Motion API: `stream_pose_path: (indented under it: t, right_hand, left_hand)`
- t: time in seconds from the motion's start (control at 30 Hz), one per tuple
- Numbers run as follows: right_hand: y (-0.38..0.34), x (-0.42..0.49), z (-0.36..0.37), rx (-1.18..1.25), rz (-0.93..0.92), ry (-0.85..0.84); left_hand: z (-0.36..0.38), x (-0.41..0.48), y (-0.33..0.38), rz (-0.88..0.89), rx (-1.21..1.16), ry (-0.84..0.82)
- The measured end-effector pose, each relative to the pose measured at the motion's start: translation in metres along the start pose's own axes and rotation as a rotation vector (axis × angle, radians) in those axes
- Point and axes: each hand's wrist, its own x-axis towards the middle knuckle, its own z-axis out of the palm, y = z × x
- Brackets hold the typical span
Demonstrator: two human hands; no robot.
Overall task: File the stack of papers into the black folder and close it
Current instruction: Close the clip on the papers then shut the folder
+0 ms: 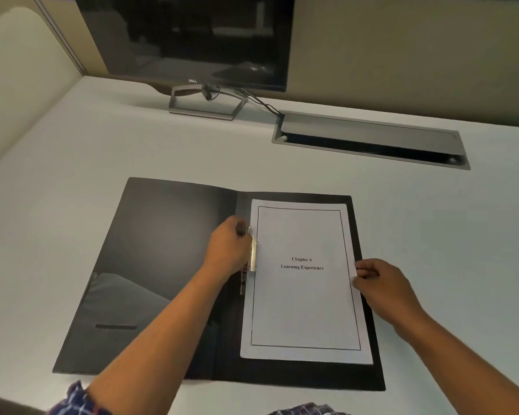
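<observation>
Papers (304,280) lie in a stack on the right half of the open black folder (162,265), which rests flat on the white desk (102,145). Left hand (229,250) covers most of the metal clip (253,254) at the spine, fingers curled together on it; how firmly they grip is hidden. Right hand (384,284) pinches the stack's right edge, fingertips closed on the sheets. Above, the monitor (186,37) is cut off at the top.

Left hand (229,250) fingers curled, right hand (382,284) pinching, forearms extended
</observation>
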Motion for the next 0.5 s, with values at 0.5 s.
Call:
stream_pose_path:
  t: [0.5]
  right_hand:
    - [0.01, -0.005, 0.011, 0.009, -0.048, 0.083]
  left_hand:
    - [-0.026, -0.057, -0.022, 0.06, -0.164, -0.024]
